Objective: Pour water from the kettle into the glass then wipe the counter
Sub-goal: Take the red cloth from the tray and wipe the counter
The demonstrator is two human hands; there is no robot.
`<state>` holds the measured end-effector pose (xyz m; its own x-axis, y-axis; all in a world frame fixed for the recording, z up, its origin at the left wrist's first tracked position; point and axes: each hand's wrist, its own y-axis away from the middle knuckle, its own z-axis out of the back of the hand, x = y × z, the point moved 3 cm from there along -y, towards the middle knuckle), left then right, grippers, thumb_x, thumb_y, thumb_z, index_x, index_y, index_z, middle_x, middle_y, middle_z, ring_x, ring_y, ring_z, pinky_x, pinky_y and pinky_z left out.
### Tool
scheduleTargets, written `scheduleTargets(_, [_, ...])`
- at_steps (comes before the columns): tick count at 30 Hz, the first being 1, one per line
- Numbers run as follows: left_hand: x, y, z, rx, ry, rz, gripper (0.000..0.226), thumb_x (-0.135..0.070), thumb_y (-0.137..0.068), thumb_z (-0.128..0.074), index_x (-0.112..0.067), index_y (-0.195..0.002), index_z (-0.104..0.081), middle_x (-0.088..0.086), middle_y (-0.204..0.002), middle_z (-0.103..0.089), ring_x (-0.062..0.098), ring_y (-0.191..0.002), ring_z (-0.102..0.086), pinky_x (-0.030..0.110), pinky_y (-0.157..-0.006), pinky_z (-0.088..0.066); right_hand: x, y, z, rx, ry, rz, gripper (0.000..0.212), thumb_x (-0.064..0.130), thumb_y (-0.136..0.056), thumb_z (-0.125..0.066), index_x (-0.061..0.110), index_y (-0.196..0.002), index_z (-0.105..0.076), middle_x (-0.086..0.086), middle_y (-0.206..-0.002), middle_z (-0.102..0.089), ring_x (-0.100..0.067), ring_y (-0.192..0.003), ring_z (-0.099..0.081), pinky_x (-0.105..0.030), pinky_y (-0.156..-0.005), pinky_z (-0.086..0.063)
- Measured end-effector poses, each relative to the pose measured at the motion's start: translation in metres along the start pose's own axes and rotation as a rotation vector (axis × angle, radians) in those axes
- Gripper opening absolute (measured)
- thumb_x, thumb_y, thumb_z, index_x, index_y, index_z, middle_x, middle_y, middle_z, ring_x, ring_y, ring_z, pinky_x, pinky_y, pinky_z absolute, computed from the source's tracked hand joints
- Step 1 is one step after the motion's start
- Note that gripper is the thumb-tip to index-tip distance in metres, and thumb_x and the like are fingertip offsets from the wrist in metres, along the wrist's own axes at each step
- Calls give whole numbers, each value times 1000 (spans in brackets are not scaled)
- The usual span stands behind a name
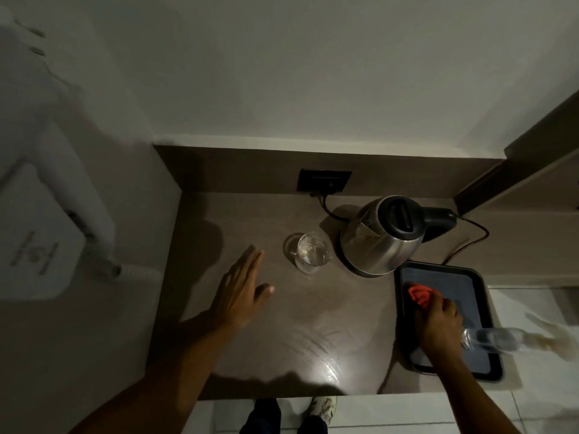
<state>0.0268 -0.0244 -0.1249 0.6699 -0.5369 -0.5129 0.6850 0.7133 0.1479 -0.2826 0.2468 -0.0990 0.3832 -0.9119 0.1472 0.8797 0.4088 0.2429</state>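
Glass [310, 252] sits just left of the kettle [380, 236] on the counter [235, 220]. Right hand [438, 327] grips an orange cloth [421, 295] over the tray [488, 364] in front of the kettle; left hand [241, 292] hovers flat, fingers spread.

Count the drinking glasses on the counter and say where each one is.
2. One glass stands upright left of the kettle, holding water. A second glass lies on its side on the tray, by the right hand. None seem hidden.

On the counter [238, 355] stand 1 kettle [380, 238] and 1 glass [310, 252]. There is 1 tray [482, 324], 1 red cloth [419, 294] and 1 plastic bottle [492, 339]. 2 hands show: the left hand [239, 292] and the right hand [438, 327].
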Motion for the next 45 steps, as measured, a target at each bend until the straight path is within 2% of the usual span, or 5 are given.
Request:
scheduleTargets(8, [48,43,-15,44,-271,-35,64,-51,-103,-8,-14,-151,-27,12,-159,-26,31,-143,-34,44,-114,-24,106,65,-40,8,-161,418,59,38,-92,-47,11,-145,-46,-25,-132,-50,-43,-111,-54,-52,-98,-46])
scheduleTargets(17, [50,46,-24,-46,-274,-24,51,-36,-105,-12,-20,-149,-30,3,-161,-22,20,-149,-17,42,-119,-17,164,78,-85,-124,-238,57,59,16,-83,-71,0,-137,-54,-33,-134,-54,-53,-119,-53,-64,-98,-46])
scheduleTargets(27, [48,51,-19,-99,-147,-66,51,-29,-106,-18,-5,-143,-45,11,-154,-39,27,-143,-35,40,-117,-24,158,157,-84,355,-68,1289,39,34,-94,-56,14,-125,-67,-8,-123,-70,-24,-112,-66,-37,-105,-50])
scheduleTargets(34, [55,56,-23,-33,-228,-148,51,-23,-102,-23,-3,-148,-33,15,-158,-28,29,-147,-25,45,-117,-24,119,71,-76,-68,-152,211,67,20,-75,-71,5,-138,-53,-25,-143,-49,-48,-126,-45,-59,-107,-36])
scheduleTargets(45, [57,55,-21,7,-261,-169,53,-26,-101,-30,0,-146,-38,17,-157,-30,32,-145,-28,37,-120,-12,149,172,-72,275,-263,859,30,-3,-101,-46,7,-125,-62,-4,-110,-62,12,-95,-62,-11,-88,-50])
